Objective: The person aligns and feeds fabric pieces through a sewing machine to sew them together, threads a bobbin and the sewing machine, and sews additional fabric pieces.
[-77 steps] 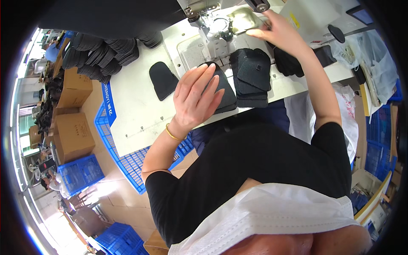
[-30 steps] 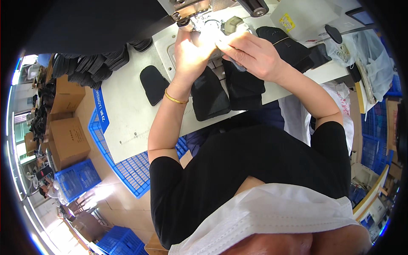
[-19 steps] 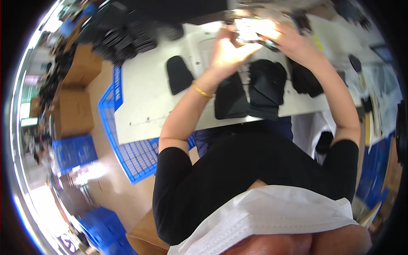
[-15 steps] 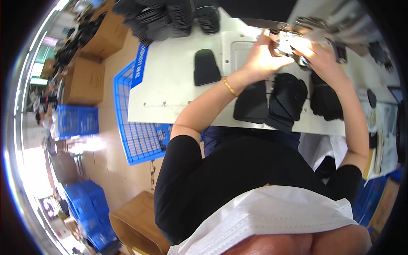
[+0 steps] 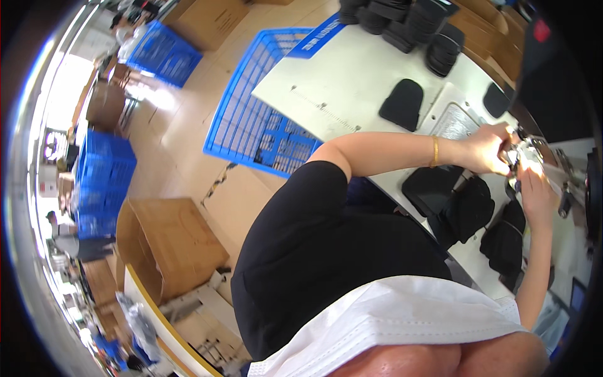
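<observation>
Both hands meet at the brightly lit metal working parts of what looks like a sewing machine (image 5: pixel 524 151), at the far right. My left hand (image 5: pixel 485 151), with a gold-coloured bracelet on its wrist, has thumb and fingers curled in against these parts. Opposite it, my right hand (image 5: pixel 537 191) reaches in with fingers pressed together. Glare washes out the fingertips, so whatever they hold is hidden. Just below my left wrist lie black padded pieces (image 5: pixel 433 188) and a stack of black rounded pieces (image 5: pixel 468 210). Another black bundle (image 5: pixel 504 242) rests beside my right forearm.
On the white table (image 5: pixel 352 94) lie a single black piece (image 5: pixel 403 103) and, farther back, several black stacks (image 5: pixel 443 50). A blue plastic crate (image 5: pixel 242 100) stands against the table's left side. An open cardboard box (image 5: pixel 182 242) sits on the floor at left.
My view has turned, so table and hands appear farther right and tilted. Both hands stay together at the metal machine parts. The black pieces keep their places on the table.
</observation>
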A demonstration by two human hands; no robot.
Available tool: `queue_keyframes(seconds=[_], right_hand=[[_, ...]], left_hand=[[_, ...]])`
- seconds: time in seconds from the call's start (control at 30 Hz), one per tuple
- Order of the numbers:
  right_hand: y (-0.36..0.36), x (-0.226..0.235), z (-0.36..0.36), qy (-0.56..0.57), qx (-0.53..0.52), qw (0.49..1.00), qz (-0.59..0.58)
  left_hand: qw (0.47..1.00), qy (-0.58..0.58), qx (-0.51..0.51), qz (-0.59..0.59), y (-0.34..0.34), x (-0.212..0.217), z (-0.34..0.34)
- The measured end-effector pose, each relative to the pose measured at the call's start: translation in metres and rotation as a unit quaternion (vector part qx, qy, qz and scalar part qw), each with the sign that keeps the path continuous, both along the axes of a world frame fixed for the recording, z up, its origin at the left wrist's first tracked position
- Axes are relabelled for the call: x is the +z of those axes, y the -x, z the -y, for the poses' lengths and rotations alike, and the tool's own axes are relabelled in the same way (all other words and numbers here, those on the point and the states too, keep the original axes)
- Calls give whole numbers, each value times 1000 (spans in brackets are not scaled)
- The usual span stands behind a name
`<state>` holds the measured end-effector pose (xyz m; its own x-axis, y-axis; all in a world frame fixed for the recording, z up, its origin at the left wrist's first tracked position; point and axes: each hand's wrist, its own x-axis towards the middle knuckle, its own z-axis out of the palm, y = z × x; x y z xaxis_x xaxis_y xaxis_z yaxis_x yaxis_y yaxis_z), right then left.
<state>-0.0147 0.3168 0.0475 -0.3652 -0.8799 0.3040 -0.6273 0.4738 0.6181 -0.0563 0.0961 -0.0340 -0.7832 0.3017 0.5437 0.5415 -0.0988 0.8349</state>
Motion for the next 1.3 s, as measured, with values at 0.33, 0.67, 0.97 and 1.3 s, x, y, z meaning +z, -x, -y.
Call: queue_keyframes(seconds=[0.33, 0.67, 0.97, 1.3], right_hand=[[-42, -25, 50, 213, 16, 976, 43], [-96, -58, 103, 393, -21, 839, 376], [-103, -86, 83, 637, -140, 595, 470], [-113, -85, 83, 632, -158, 620, 439]], left_hand=[[987, -22, 82, -137, -78, 4, 54], [862, -35, -303, 404, -75, -16, 88], [980, 167, -36, -104, -78, -65, 93], [955, 195, 66, -215, -73, -67, 102]])
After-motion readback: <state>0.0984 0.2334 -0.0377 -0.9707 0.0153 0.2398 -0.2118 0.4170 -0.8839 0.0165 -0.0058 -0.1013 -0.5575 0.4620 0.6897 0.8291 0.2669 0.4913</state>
